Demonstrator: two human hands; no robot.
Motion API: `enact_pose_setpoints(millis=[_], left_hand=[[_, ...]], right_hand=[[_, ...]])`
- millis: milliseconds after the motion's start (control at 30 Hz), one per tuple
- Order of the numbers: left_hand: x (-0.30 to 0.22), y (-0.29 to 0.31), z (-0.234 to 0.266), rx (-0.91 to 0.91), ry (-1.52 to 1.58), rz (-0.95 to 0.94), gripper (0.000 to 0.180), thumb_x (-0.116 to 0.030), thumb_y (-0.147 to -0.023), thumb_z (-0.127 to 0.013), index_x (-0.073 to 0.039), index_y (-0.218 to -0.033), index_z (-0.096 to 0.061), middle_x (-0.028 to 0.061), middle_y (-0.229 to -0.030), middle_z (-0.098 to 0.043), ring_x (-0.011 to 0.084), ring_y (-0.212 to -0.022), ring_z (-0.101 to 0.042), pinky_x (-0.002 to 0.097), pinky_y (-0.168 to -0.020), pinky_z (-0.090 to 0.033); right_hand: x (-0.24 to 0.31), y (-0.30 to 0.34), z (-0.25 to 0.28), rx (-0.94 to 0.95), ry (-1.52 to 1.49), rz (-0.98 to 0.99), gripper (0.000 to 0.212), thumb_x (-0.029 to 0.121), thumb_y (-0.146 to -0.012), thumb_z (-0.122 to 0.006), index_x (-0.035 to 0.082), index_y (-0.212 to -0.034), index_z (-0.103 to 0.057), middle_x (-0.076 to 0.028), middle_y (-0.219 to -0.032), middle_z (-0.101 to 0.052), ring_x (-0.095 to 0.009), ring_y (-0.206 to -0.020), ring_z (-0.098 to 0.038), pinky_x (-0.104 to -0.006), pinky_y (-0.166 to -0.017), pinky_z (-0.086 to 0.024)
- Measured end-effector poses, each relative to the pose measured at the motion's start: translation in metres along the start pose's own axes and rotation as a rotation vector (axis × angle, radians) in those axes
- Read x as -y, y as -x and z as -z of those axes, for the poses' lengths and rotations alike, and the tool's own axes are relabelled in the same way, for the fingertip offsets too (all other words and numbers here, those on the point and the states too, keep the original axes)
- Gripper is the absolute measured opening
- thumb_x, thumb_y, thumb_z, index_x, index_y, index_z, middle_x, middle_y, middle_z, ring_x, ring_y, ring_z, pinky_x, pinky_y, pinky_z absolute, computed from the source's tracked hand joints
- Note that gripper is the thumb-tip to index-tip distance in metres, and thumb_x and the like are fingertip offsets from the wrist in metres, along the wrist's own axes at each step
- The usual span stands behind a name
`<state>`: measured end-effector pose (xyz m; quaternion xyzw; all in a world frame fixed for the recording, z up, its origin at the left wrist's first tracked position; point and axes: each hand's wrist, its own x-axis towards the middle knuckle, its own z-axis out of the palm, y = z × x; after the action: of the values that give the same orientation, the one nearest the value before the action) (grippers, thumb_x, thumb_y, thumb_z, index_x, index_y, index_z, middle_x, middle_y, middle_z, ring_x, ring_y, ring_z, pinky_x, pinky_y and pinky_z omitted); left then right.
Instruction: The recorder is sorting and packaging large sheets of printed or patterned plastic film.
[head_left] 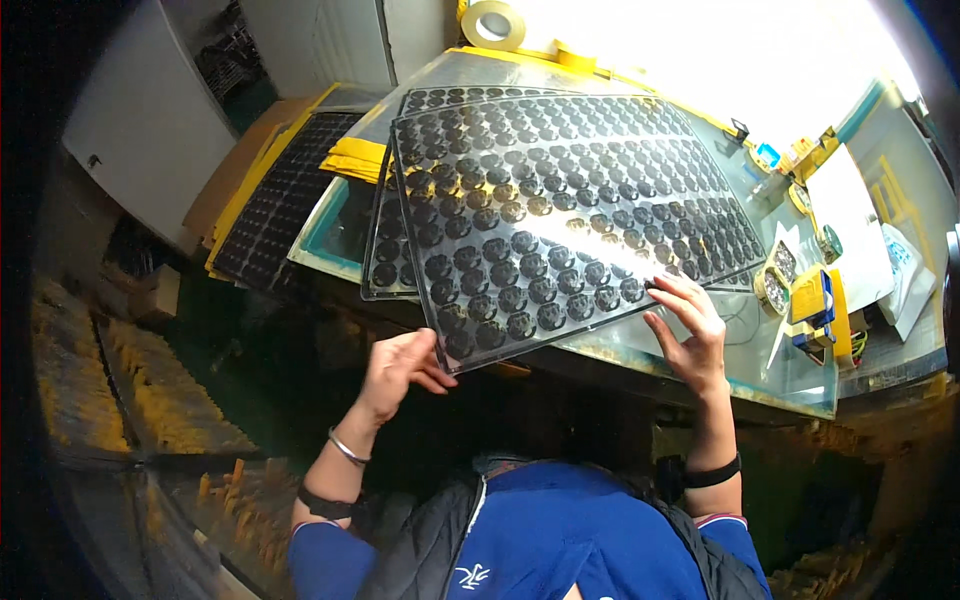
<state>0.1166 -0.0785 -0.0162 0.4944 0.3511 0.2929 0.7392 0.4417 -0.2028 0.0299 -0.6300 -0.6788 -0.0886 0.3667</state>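
A large clear sheet-like tray (590,200) with rows of round dark cups lies tilted over the near edge of the worktable. My left hand (405,368) is closed on its near left corner, thumb and fingers on either side of the rim. Along the near edge, farther right, my right hand (692,330) grips the tray with fingers on top and the thumb below. Beneath it a second tray (385,255) of the same kind shows at the left and far sides; most of it is covered.
The glass-topped worktable (740,370) has a tape roll (494,25) at its far edge. Yellow sheets (355,158) lie left of the trays, beside a stack of dark dotted panels (285,200). Small round containers (773,288) and a blue-yellow box (812,300) stand at the right.
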Motion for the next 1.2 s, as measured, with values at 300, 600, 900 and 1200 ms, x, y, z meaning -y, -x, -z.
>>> enact_pose_setpoints(millis=[300, 600, 900, 1200], left_hand=[[-0.016, 0.002, -0.028, -0.041, -0.051, -0.120, 0.023, -0.019, -0.084, -0.057, 0.002, -0.077, -0.061, 0.0097, -0.062, -0.061, 0.0123, -0.045, -0.057, 0.0201, -0.040, -0.046], [-0.036, 0.016, -0.057, 0.062, -0.051, -0.277, 0.025, -0.021, -0.089, -0.052, 0.002, -0.080, -0.059, 0.0096, -0.068, -0.062, 0.0131, -0.056, -0.060, 0.0215, -0.048, -0.047], [-0.031, -0.025, -0.074, 0.036, -1.142, -0.759, 0.047, -0.037, -0.090, -0.042, -0.007, -0.126, -0.043, 0.0158, -0.131, -0.040, 0.0322, -0.125, -0.032, 0.0444, -0.103, -0.021], [-0.035, -0.049, -0.049, -0.120, -1.560, -0.630, 0.049, -0.045, -0.085, -0.046, -0.017, -0.125, -0.048, 0.0140, -0.137, -0.032, 0.0300, -0.129, -0.026, 0.0486, -0.105, -0.011]], right_hand=[[0.000, 0.008, 0.004, 0.005, -0.003, 0.020, 0.028, 0.006, -0.068, -0.070, 0.005, -0.095, -0.063, -0.010, -0.100, -0.062, -0.027, -0.096, -0.057, -0.0377, -0.087, -0.041], [0.041, -0.011, -0.008, 0.277, -0.012, 0.177, 0.057, 0.013, -0.065, -0.070, 0.011, -0.119, -0.050, -0.016, -0.123, -0.046, -0.033, -0.114, -0.044, -0.0491, -0.098, -0.030], [0.041, -0.049, -0.006, -0.037, -0.253, 0.025, 0.030, 0.001, -0.081, -0.051, 0.006, -0.111, -0.054, -0.018, -0.099, -0.060, -0.032, -0.089, -0.059, -0.0349, -0.074, -0.049], [0.052, -0.086, 0.068, -0.405, -0.832, -0.086, 0.021, 0.003, -0.088, -0.047, -0.005, -0.107, -0.053, -0.015, -0.095, -0.063, -0.021, -0.086, -0.063, -0.0286, -0.071, -0.052]])
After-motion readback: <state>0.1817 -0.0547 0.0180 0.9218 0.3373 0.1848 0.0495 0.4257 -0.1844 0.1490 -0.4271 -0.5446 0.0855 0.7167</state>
